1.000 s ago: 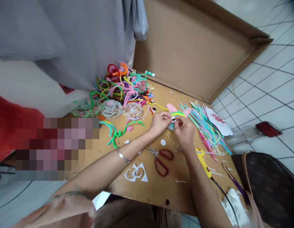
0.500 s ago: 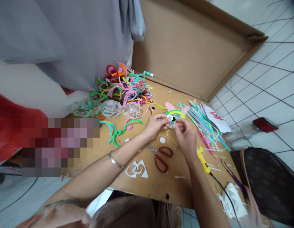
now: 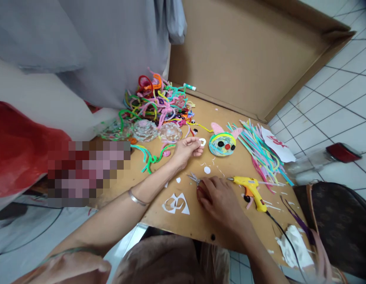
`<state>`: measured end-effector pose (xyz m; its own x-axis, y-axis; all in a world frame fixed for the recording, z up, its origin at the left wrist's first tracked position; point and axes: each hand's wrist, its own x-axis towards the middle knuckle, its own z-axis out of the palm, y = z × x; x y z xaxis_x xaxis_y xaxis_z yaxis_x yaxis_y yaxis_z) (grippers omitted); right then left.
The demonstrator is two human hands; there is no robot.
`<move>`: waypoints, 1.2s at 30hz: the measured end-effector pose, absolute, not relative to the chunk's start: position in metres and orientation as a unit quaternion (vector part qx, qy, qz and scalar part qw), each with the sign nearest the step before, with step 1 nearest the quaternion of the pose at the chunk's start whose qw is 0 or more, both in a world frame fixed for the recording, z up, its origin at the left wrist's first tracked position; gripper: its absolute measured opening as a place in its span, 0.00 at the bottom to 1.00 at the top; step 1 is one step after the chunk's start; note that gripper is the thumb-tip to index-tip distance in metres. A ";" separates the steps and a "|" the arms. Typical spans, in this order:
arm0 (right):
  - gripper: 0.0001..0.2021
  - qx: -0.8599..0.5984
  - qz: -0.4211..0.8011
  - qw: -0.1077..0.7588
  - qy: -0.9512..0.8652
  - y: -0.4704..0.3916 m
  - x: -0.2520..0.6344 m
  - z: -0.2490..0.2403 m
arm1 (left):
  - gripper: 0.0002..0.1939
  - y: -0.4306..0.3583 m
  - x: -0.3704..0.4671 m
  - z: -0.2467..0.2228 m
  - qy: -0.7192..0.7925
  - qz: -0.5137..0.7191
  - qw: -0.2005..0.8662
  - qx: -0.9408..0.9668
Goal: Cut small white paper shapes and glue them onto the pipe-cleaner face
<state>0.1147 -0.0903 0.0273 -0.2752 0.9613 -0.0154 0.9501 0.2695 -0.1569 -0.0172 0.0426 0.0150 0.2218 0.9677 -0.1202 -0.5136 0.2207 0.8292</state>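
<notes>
My left hand (image 3: pixel 187 152) pinches a small white paper circle (image 3: pixel 202 142) between thumb and fingers, held over the table. My right hand (image 3: pixel 220 197) lies over the red-handled scissors (image 3: pixel 195 179), its fingers curled on the handles, blades pointing up and left. To the right of my left hand rests a round animal face (image 3: pixel 222 148) of coiled yellow and teal strands, with pink ears, black eyes and a red nose. Another white paper disc (image 3: pixel 207 170) lies below it. Cut white paper scraps (image 3: pixel 176 204) lie left of the scissors.
A yellow glue gun (image 3: pixel 250 189) with a black cord lies at the right. Behind it spreads a bundle of pipe cleaners (image 3: pixel 261 154). A colourful craft pile (image 3: pixel 159 102) stands at the back left. A brown bag (image 3: pixel 333 225) sits at the right edge, a cardboard panel (image 3: pixel 230 59) behind.
My right hand has left the animal face and come down onto the scissors. My left hand has drawn away leftward with the white circle. The face now lies free on the table.
</notes>
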 end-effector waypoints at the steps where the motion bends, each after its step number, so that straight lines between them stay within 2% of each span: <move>1: 0.10 -0.599 0.067 0.041 -0.797 -0.089 0.115 0.027 | 0.15 0.043 -0.018 0.015 0.336 0.528 0.702 0.340; 5: 0.10 -0.602 0.126 0.077 -0.785 -0.082 0.123 0.030 | 0.18 0.046 -0.022 0.016 0.339 0.541 0.685 0.351; 7: 0.14 -0.592 0.218 0.167 -0.757 -0.075 0.130 0.039 | 0.18 0.048 -0.024 0.017 0.340 0.557 0.671 0.351; 11: 0.21 -0.537 0.430 0.434 -0.582 -0.056 0.144 0.059 | 0.16 0.053 -0.027 0.017 0.340 0.583 0.647 0.354; 14: 0.24 -0.506 0.482 0.522 -0.489 -0.045 0.143 0.057 | 0.15 0.053 -0.026 0.017 0.349 0.571 0.657 0.347; 18: 0.19 -0.492 0.576 0.472 -0.451 -0.043 0.133 0.030 | 0.15 0.047 -0.023 0.017 0.350 0.545 0.677 0.349; 21: 0.19 -0.468 0.616 0.431 -0.464 -0.047 0.130 0.017 | 0.15 0.043 -0.021 0.018 0.339 0.540 0.681 0.361; 25: 0.19 -0.460 0.589 0.447 -0.491 -0.049 0.131 0.020 | 0.14 0.041 -0.021 0.017 0.340 0.538 0.683 0.359; 36: 0.20 -0.483 0.580 0.419 -0.505 -0.046 0.135 0.019 | 0.10 0.035 -0.019 0.020 0.338 0.519 0.690 0.375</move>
